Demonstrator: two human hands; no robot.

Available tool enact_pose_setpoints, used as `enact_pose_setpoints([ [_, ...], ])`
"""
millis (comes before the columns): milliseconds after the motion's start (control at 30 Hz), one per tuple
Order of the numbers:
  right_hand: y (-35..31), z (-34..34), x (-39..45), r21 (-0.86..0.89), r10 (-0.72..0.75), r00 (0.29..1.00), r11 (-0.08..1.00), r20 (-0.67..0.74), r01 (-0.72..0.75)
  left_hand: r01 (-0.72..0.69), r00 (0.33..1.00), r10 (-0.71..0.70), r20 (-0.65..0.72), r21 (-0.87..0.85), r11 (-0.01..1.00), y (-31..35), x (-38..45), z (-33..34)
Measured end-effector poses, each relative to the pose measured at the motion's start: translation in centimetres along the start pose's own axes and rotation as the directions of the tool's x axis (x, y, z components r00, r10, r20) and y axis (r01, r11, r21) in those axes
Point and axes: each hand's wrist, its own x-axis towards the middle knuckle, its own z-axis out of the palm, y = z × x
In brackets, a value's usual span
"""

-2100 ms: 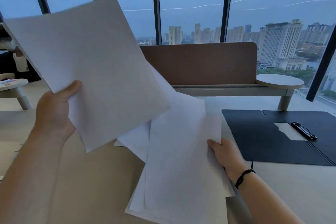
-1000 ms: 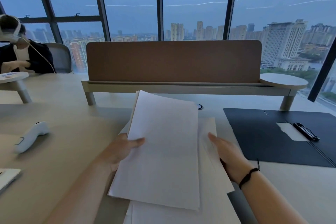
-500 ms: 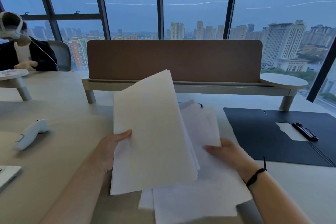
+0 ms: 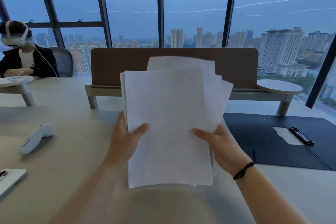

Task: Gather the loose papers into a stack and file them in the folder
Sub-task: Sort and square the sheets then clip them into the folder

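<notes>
Both hands, left hand [image 4: 125, 140] and right hand [image 4: 221, 146], are gripping the uneven paper stack [image 4: 169, 125], its long axis running near-to-far, tilted upward.

Left hand [image 4: 125, 140] and right hand [image 4: 221, 146] raised, gripping.

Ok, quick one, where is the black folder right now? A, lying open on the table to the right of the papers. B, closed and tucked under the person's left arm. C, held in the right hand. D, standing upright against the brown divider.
A: the black folder lies open on the table, right of the paper stack that both hands hold.
</notes>
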Motion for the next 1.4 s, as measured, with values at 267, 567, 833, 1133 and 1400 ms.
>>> enact_pose_setpoints([
  [267,-1.6,0.7,-1.8,-0.065,-0.155,0.988,0.986,0.02,0.156,-0.095,0.994,0.096,0.06,-0.018,0.995,2.8,-0.4,-1.4],
  [567,-2.1,1.8,-2.6,0.001,-0.244,0.969,0.97,-0.033,0.244,-0.021,0.993,0.039,0.112,-0.153,0.988,5.7,-2.0,0.2],
  [833,-4.1,2.0,-2.5,-0.005,-0.326,0.943,0.945,-0.067,0.326,-0.055,0.984,0.09,0.155,-0.217,0.975,7.9,-1.4,-0.2],
  [1133,-5.9,2.6,-2.5,-0.021,-0.409,0.912,0.912,-0.024,0.409,-0.088,0.963,0.144,0.227,-0.241,0.967,9.3,-0.3,-0.1],
  [1400,-3.9,1.7,-2.3,-0.015,-0.262,0.965,0.965,-0.031,0.262,0.029,0.991,-0.001,0.136,-0.205,0.978,7.6,-2.2,1.2],
])
